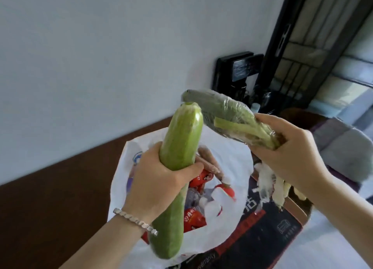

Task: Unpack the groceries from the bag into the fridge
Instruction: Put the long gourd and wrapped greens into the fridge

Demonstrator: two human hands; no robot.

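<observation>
Holding both items above bag [232, 164]: my left hand [161, 174] wrapped round pale green gourd [181, 139] mid-length, long axis near upright; right hand [286, 147] clamped on stalk end of film-wrapped greens [228, 117], leaf tip slanting toward gourd top. Fridge not in view; I judge it lies off-frame.

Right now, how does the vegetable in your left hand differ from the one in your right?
The squash in the left hand is bare, smooth and pale green; the greens in the right hand are leafy, darker and wrapped in clear film. The squash stands nearly upright, gripped around its middle; the greens lie slanted, held at their stalk end. Both are held above the open white bag.
</observation>
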